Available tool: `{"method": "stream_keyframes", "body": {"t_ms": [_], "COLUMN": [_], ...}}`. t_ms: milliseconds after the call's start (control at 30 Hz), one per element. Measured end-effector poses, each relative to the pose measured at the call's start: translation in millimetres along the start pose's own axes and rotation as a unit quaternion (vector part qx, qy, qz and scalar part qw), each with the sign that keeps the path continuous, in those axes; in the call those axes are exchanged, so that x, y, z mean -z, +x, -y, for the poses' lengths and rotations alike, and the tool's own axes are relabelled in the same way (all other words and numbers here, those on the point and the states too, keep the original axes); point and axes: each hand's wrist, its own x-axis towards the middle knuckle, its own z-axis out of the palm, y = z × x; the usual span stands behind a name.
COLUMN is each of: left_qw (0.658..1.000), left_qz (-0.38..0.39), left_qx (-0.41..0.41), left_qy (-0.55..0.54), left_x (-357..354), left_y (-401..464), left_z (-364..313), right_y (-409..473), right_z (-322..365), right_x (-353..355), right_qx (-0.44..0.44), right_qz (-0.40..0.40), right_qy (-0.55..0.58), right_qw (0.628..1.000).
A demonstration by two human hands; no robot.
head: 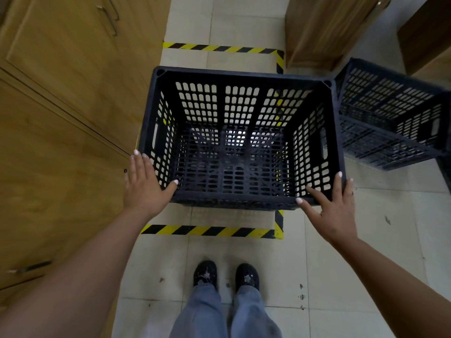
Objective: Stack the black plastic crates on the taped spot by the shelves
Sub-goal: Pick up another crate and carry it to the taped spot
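A black perforated plastic crate (pixel 234 75) sits upright and empty inside the rectangle of yellow-and-black floor tape (pixel 207 230), against the wooden shelving unit (pixel 61 118) on the left. My left hand (pixel 144 186) grips its near left corner, thumb inside the wall and fingers flat along the outside. At the near right corner, my right hand (pixel 334 208) has its thumb on the near rim and its fingers over the right wall. A second black crate (pixel 390 118) stands tilted just right of the first, outside the tape. I cannot tell whether another crate lies beneath the held one.
A tall wooden cabinet (pixel 324 28) stands at the back right, close to the tape's far corner. The person's feet in dark shoes (pixel 227 276) are on the pale tiled floor just short of the near tape line.
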Motion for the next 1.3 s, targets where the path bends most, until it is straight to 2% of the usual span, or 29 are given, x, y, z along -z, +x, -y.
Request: {"method": "stream_keyframes", "body": {"t_ms": [133,567,833,1100,1300], "left_qw": [1.0,0.994,0.993,0.99,0.988], "left_qz": [0.02,0.109,0.113,0.134,0.14], "left_qx": [-0.005,0.0,0.016,-0.004,-0.018], "left_qy": [0.0,0.02,0.022,0.049,0.055], "left_x": [1,13,13,25,21], "left_y": [2,-16,-24,-10,-11], "left_z": [1,-8,-14,1,6], "right_y": [1,-1,5,-8,-8], "right_z": [1,0,-2,18,18], "right_x": [0,13,16,8,12], "right_qx": [0.005,0.018,0.01,-0.008,-0.013], "right_qz": [-0.01,0.056,0.078,0.073,0.1], "right_qy": [0.008,-0.034,-0.037,-0.021,-0.014], "right_qw": [1.0,0.998,0.996,0.997,0.995]}}
